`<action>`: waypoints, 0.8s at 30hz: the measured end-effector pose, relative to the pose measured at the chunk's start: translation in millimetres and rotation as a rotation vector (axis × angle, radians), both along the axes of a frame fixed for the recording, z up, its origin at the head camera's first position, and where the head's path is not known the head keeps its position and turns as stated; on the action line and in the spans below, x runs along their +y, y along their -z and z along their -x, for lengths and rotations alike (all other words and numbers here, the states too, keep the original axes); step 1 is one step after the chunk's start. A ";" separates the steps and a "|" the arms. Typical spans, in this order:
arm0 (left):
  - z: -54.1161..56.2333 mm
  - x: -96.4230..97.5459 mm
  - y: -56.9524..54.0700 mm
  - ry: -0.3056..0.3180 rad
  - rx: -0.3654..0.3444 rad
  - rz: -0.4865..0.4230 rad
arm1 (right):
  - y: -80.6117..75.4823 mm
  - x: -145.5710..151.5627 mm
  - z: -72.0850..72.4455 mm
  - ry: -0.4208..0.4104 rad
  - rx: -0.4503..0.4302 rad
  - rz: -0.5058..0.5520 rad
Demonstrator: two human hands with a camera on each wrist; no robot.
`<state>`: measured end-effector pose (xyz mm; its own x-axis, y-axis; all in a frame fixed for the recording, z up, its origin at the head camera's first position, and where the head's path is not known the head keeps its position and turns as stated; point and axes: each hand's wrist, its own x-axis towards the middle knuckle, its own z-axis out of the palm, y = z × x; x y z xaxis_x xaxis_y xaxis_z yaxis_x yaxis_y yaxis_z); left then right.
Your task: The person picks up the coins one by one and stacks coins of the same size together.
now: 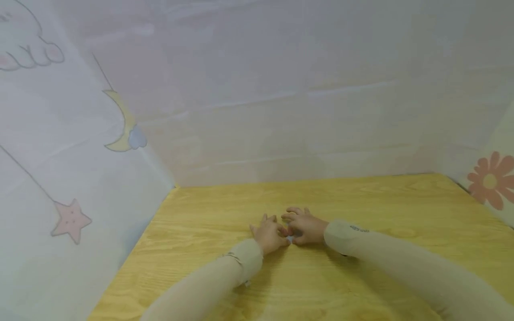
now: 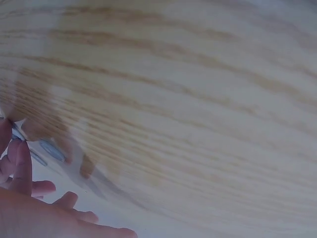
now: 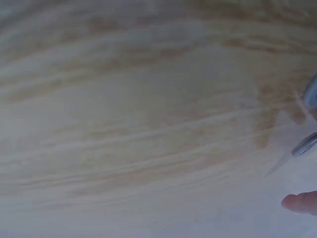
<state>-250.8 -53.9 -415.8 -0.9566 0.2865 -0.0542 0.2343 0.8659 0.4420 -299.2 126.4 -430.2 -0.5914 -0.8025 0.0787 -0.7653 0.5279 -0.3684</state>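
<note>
A small, glossy bluish-grey object [image 1: 290, 239] sits between my two hands, low over the wooden table. My left hand [image 1: 272, 236] pinches it between thumb and index finger, the other fingers spread. From the right, my right hand [image 1: 307, 226] reaches in with thumb and fingers curled at the same object. In the left wrist view, rounded ends of the bluish-grey object [image 2: 51, 148] show beside the left fingertips. The right wrist view catches only parts of the object [image 3: 310, 94] and one fingertip [image 3: 299, 202] at its edge. Its exact kind is too small to tell.
The yellowish wood-grain table [image 1: 201, 209] runs back to a pale wall covering [image 1: 257, 133]. On the left covering are a printed moon [image 1: 126, 118] and star [image 1: 72, 220]. A printed flower [image 1: 490, 180] shows at the right.
</note>
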 end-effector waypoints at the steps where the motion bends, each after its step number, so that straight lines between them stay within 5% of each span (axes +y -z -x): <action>1: 0.0 0.1 0.3 0.002 -0.008 0.000 | 0.3 -0.2 -0.3 -0.003 -0.002 0.002; 13: -1.4 -0.9 -4.0 0.020 -0.032 -0.034 | -9.6 -1.9 -3.2 0.038 -0.102 0.034; 24: -2.2 -5.1 -3.3 0.032 -0.020 -0.023 | -6.6 0.1 -3.5 0.013 -0.087 0.016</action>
<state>-248.6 -59.0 -412.5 -0.9456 0.3185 -0.0664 0.2527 0.8475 0.4668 -295.7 126.5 -423.5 -0.6073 -0.7935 0.0394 -0.7227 0.5312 -0.4421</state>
